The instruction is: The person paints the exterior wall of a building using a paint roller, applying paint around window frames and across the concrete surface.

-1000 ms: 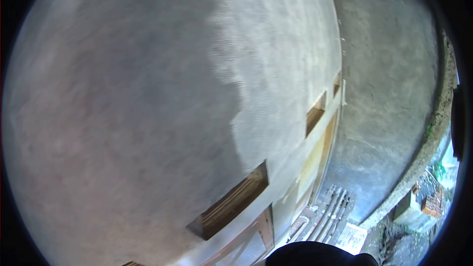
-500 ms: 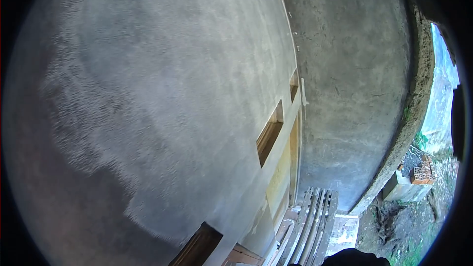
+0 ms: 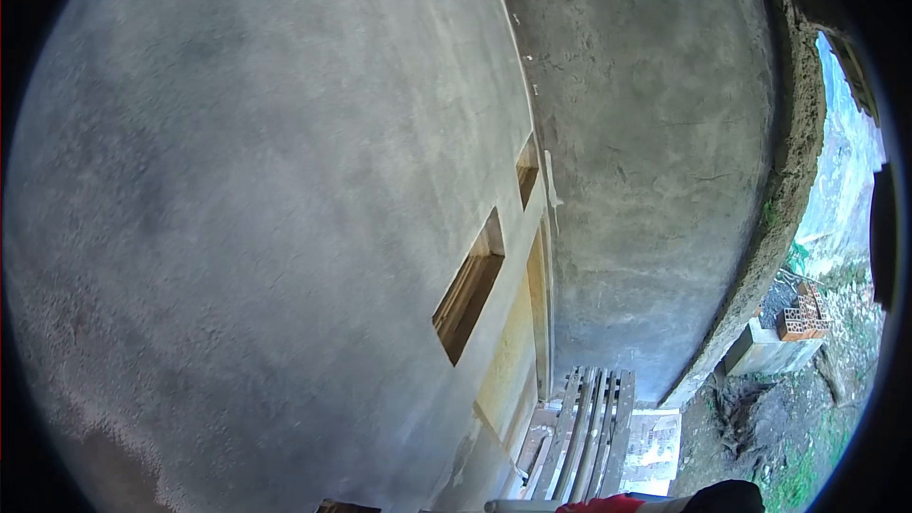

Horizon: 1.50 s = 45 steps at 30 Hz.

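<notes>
At the bottom edge, right of centre, a dark rounded shape (image 3: 727,497) like a gloved hand shows only in part, its fingers hidden. I take it for my right hand; what it holds I cannot tell. A red patch (image 3: 603,504) and a pale bar (image 3: 521,505) lie just left of it along the same edge. My left hand is out of sight. A large grey plastered wall (image 3: 285,180) fills the left side, smooth above and rougher at the lower left. Recessed openings with brown insides, such as the middle one (image 3: 468,299), cut through it.
A second grey plastered surface (image 3: 655,152) meets the wall at a long edge, its right border rough. Below it, wooden planks (image 3: 594,437) run away from me. Beyond lie dirt and grass (image 3: 788,456), with hollow bricks (image 3: 806,318) on a concrete block (image 3: 771,354).
My view has shifted, so the openings and planks appear farther left. The rough-edged plaster patch has mostly slipped toward the lower left. The red patch and pale bar have come into view.
</notes>
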### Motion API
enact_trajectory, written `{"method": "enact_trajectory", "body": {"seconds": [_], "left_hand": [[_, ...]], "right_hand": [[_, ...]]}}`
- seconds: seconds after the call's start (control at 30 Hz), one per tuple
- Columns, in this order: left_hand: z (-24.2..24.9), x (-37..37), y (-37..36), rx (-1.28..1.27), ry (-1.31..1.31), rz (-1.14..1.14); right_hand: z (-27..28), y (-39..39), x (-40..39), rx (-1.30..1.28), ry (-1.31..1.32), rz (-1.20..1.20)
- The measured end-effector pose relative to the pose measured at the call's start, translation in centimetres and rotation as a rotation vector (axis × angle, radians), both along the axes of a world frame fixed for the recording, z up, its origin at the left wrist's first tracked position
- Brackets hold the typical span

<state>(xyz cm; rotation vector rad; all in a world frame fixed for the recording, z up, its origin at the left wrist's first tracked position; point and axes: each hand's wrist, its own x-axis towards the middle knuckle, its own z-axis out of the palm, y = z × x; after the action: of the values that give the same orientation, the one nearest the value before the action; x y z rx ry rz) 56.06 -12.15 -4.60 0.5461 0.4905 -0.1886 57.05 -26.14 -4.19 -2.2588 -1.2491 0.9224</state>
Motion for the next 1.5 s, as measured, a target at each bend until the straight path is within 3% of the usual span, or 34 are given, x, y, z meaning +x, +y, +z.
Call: {"method": "enact_trajectory", "body": {"seconds": [0.13,0.23,0.27,0.3,0.37,0.4,0.43,0.5,0.57,0.63,0.67,0.7,0.77,0.9,0.97,1.0,1.03,1.13,1.17,1.3,1.43,1.5], "left_hand": [[0.6,2.6,-3.3,-0.105,0.030,-0.057],[1.0,4.3,-5.2,-0.155,0.037,-0.086],[1.0,4.8,-5.8,-0.171,0.034,-0.102],[0.8,5.6,-6.2,-0.195,0.019,-0.115],[-2.2,7.4,-5.5,-0.281,-0.226,-0.305],[-3.2,8.3,-5.5,-0.232,-0.270,-0.363],[-2.3,8.6,-5.5,-0.229,-0.261,-0.361],[-0.4,9.1,-5.4,0.082,-0.270,-0.378],[1.4,9.9,-5.4,0.239,-0.319,-0.416],[3.5,9.8,-5.6,0.295,-0.322,-0.426],[3.7,10.0,-5.6,0.327,-0.349,-0.490],[3.5,10.1,-5.7,0.328,-0.360,-0.503],[2.3,10.0,-5.7,0.405,-0.397,-0.548],[0.6,9.3,-4.0,0.450,-0.402,-0.508],[0.6,9.5,-2.3,0.527,-0.342,-0.558],[-0.6,9.0,-1.7,0.528,-0.377,-0.491],[0.4,8.6,-0.6,0.530,-0.410,-0.425],[2.8,8.8,1.8,0.602,-0.400,-0.416],[3.9,9.0,2.3,0.591,-0.371,-0.406],[5.9,11.8,3.2,0.593,-0.258,-0.336],[4.5,18.1,2.5,0.568,-0.218,-0.241],[3.4,21.3,2.0,0.549,-0.227,-0.241]], "right_hand": [[0.6,-4.8,2.3,0.120,-0.020,-0.200],[-1.0,-8.9,3.3,0.362,-0.336,-0.260],[5.1,-8.6,3.7,0.283,0.407,-0.582],[7.3,-9.0,4.1,0.279,0.413,-0.583],[9.2,-9.5,4.3,0.288,0.983,-1.042],[8.7,-9.6,4.6,0.214,0.707,-0.896],[8.3,-9.5,5.1,0.214,0.717,-0.894],[7.9,-9.3,5.7,0.216,0.649,-0.817],[10.0,-7.8,4.9,0.158,0.575,-0.936],[10.5,-6.8,4.0,0.047,-0.013,-0.930],[8.5,-7.1,3.6,0.129,-0.302,-0.777],[7.2,-7.6,3.2,0.132,-0.312,-0.791],[10.7,-6.7,3.2,0.122,0.303,-1.127],[6.8,-7.5,3.5,0.285,0.112,-0.872],[8.6,-6.3,5.1,0.358,0.541,-1.098],[8.4,-6.0,5.9,0.326,0.576,-1.093],[7.3,-6.3,6.7,0.367,0.407,-0.885],[6.7,-6.0,10.2,0.391,0.204,-0.735],[7.5,-5.6,11.6,0.350,0.508,-0.982],[4.4,-7.3,19.9,0.375,0.511,-0.996],[5.3,-7.9,30.5,0.276,0.316,-0.893],[3.3,-8.2,35.9,0.301,0.372,-0.891]]}}
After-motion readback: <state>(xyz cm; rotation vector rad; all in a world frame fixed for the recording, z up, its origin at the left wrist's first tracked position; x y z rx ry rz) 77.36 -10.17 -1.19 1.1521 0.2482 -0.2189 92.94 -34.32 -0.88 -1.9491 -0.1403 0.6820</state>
